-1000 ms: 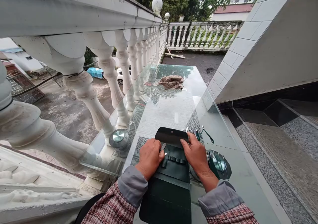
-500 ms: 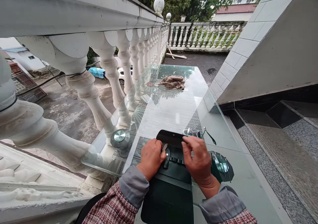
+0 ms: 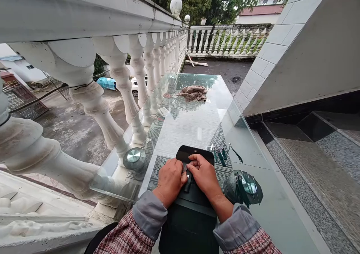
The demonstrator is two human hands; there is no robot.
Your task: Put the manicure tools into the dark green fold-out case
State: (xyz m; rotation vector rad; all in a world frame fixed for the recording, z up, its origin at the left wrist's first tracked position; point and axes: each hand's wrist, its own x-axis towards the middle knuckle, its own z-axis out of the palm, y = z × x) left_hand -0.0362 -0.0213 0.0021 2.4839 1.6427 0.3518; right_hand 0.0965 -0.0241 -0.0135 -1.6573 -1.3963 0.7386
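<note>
A black manicure case (image 3: 188, 227) lies unfolded on the glass table, its snap flap at the far end. My left hand (image 3: 170, 179) is closed at the case's left edge, thumb beside a strap with a snap button (image 3: 188, 176). Between my hands a small flat metal tool (image 3: 185, 168) shows its tip above the strap; its kind is hidden. My right hand (image 3: 204, 175) lies across the loops, thumb and fingertips pinched at that tip. Right of the case are several small manicure tools (image 3: 219, 154), nippers (image 3: 235, 152) and several thin dark-green-handled tools (image 3: 244, 188).
The glass table (image 3: 194, 124) carries a crumpled brown cloth (image 3: 193, 93) farther back. Round faceted table supports (image 3: 135, 160) show at the near corners. A white balustrade (image 3: 90, 104) runs along the left; stone steps (image 3: 309, 164) are at the right.
My right hand has moved left and down from the case's right side to the strap, its fingers now meeting the small metal tool. My left hand stays at the case's left edge.
</note>
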